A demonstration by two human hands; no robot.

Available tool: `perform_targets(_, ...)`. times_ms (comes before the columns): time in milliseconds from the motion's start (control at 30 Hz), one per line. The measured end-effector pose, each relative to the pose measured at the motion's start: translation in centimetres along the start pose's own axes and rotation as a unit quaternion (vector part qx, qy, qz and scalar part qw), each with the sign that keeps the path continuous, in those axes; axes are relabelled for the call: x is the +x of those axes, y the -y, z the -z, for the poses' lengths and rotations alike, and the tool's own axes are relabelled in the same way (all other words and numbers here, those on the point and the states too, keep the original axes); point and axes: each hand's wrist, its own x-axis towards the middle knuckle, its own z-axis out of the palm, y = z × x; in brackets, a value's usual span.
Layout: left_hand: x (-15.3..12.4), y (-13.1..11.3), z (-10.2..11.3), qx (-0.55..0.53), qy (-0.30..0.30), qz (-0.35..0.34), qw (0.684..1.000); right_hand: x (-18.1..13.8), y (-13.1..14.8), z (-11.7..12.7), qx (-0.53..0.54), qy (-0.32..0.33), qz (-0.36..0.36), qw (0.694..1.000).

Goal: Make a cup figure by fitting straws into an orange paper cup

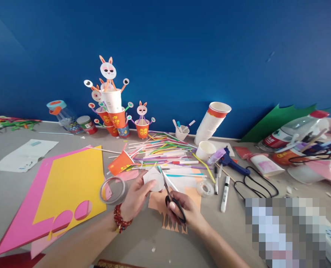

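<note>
My left hand [136, 197] pinches a piece of white paper [153, 181] with a circle outlined on it, thumb on top. In my right hand [186, 210] is a pair of scissors [176, 209] with black handles, fingers through the loops. Its blades reach up along the right edge of the white paper. Beneath my hands lies orange paper [195, 197] with narrow shapes cut into its lower edge. A tipped red paper cup [121, 163] rests just beyond my left hand, near a roll of tape [112, 190].
Coloured strips [160, 147] spread behind my hands. Rabbit-faced cups [111, 100] and a leaning stack of paper cups [211, 123] stand along the blue wall. Yellow paper [78, 178] lies over pink paper at left. A corded blue glue gun [232, 163], marker [225, 194] and bottle [291, 130] are at right.
</note>
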Motion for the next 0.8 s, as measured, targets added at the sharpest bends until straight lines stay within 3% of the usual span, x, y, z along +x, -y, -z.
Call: perform_targets(800,0.05,-0.35,-0.02,0.006,0.009,-0.008,1.000,-0.15,-0.21,0.31,-0.006,-0.006,-0.013,1.000)
